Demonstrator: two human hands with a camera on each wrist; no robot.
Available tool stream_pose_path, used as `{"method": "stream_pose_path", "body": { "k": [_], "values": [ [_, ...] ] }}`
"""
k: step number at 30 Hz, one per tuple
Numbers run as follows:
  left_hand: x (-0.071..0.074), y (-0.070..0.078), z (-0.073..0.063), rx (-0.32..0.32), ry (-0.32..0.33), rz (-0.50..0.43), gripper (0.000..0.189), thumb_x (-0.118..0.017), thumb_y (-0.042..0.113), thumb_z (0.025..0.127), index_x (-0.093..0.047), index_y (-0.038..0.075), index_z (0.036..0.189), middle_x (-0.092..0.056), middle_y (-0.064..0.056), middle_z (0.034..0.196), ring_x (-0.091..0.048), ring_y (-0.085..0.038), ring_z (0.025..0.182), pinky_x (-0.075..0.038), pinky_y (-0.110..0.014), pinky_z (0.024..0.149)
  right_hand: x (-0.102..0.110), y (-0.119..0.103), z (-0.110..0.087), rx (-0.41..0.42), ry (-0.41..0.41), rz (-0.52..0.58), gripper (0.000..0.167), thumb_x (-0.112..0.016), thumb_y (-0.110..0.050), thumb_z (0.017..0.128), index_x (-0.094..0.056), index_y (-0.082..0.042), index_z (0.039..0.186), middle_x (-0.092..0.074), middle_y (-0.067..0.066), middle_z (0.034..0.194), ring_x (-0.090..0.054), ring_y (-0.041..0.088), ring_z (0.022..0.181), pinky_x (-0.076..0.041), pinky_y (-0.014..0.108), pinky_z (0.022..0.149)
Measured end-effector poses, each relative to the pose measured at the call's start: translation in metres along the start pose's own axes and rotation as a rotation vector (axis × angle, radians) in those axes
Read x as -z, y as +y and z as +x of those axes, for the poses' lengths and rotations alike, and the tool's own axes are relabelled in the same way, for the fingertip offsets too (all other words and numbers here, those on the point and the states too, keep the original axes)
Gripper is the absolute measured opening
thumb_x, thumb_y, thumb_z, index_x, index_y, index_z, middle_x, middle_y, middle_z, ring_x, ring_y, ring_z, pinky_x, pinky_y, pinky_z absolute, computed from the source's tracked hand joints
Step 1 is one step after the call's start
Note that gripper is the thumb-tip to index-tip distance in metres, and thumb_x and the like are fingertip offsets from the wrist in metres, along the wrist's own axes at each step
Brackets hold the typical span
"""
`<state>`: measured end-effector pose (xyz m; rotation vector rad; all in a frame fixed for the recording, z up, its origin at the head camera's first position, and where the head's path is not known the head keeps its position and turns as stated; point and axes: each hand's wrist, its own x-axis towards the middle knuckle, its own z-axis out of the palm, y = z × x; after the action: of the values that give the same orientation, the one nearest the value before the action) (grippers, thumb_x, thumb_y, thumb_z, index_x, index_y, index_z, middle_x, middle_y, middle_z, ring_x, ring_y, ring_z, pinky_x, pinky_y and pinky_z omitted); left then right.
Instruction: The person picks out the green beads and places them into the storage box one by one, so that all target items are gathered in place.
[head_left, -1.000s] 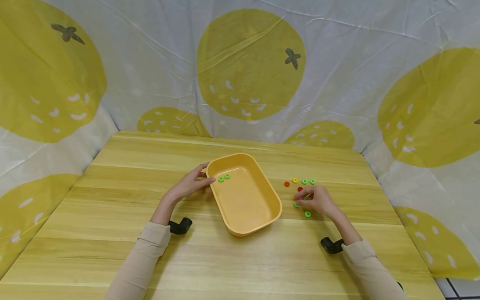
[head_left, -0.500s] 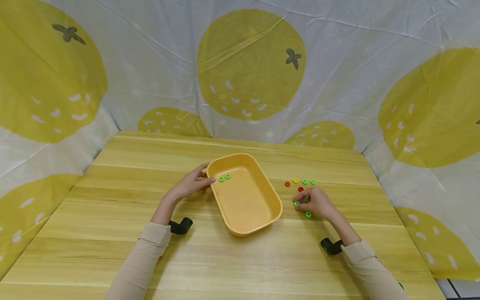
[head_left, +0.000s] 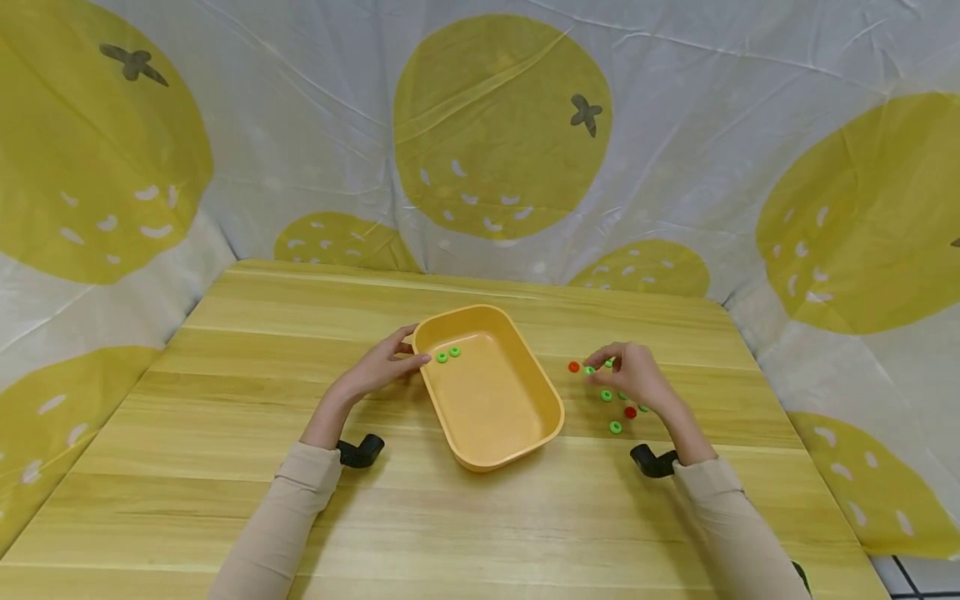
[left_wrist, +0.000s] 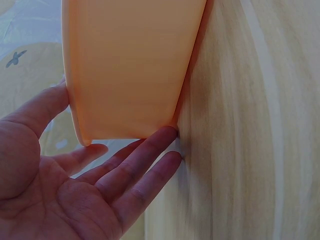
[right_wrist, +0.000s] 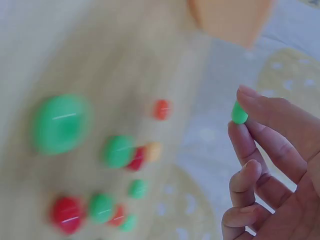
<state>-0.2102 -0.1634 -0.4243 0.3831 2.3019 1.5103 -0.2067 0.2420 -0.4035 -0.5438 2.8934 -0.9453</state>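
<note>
A shallow amber-yellow rectangular tray with rounded corners (head_left: 495,404), smooth and plastic-looking, sits at the centre of the head frame on a yellow wood-grained worktop (head_left: 187,467), slanting from upper left to lower right. The left hand (head_left: 384,367) holds its upper-left corner; the left wrist view shows that grip clamped round the tray, thumb at the rim and fingers against the outer wall. Inside, near that corner, lie two small bright-green ring-shaped beads (head_left: 448,355), close together. Right of centre, the right hand (head_left: 632,375) pinches a glossy green ring-shaped bead (right_wrist: 239,113) between thumb and forefinger, its grip together on it; the other fingers curl in the lower right of the right wrist frame. Just left of that hand in the head frame lies an orange-red bead (head_left: 573,367). Below the hand are a dark-red bead (head_left: 631,412) and loose green beads (head_left: 616,427), some partly covered by the hand. The right wrist view, blurred there, also shows a yellow-orange bead (right_wrist: 153,151) among them. Both wrists carry black angled fittings (head_left: 362,452) beside beige sleeves (head_left: 307,479). White cloth printed with large yellow fruit (head_left: 322,125) fills the top.
</note>
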Motion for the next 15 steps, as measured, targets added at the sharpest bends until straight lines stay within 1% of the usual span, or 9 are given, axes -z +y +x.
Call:
{"method": "stream_pose_path", "body": {
  "k": [1, 4, 7, 15],
  "values": [
    [0.0, 0.0, 0.0, -0.001, 0.0, 0.0, 0.073, -0.054, 0.029, 0.096, -0.011, 0.004, 0.151, -0.047, -0.03, 0.131, -0.056, -0.036, 0.112, -0.043, -0.05, 0.098, 0.003, -0.004, 0.004, 0.003, 0.009, 0.005, 0.015, -0.075, -0.013, 0.079, -0.074, -0.006, 0.093, -0.071, 0.01, 0.088, -0.037, 0.008, 0.046, -0.032, 0.021, 0.042],
    [0.0, 0.0, 0.0, -0.003, -0.001, -0.002, 0.073, -0.054, 0.029, 0.096, -0.012, 0.004, 0.151, -0.047, -0.03, 0.13, -0.056, -0.035, 0.112, -0.043, -0.05, 0.098, 0.008, -0.019, 0.015, 0.001, 0.029, 0.015, 0.015, -0.074, -0.016, 0.08, -0.074, -0.009, 0.094, -0.071, 0.01, 0.09, -0.043, 0.012, 0.051, -0.034, 0.022, 0.043],
    [0.0, 0.0, 0.0, -0.003, -0.001, -0.004, 0.073, -0.054, 0.029, 0.096, -0.011, 0.004, 0.151, -0.047, -0.03, 0.13, -0.056, -0.035, 0.111, -0.043, -0.05, 0.099, 0.01, -0.036, 0.026, -0.011, 0.038, 0.029, 0.017, -0.074, -0.019, 0.081, -0.074, -0.011, 0.095, -0.072, 0.009, 0.093, -0.044, 0.016, 0.055, -0.034, 0.023, 0.044],
    [0.0, 0.0, -0.001, 0.006, 0.0, -0.009, 0.073, -0.054, 0.029, 0.096, -0.012, 0.004, 0.151, -0.046, -0.031, 0.132, -0.055, -0.037, 0.113, -0.043, -0.051, 0.099, 0.001, -0.072, 0.057, -0.008, 0.034, 0.118, 0.02, -0.074, -0.022, 0.082, -0.073, -0.011, 0.098, -0.071, 0.008, 0.097, -0.043, 0.018, 0.056, -0.03, 0.023, 0.044]
  ]
}}
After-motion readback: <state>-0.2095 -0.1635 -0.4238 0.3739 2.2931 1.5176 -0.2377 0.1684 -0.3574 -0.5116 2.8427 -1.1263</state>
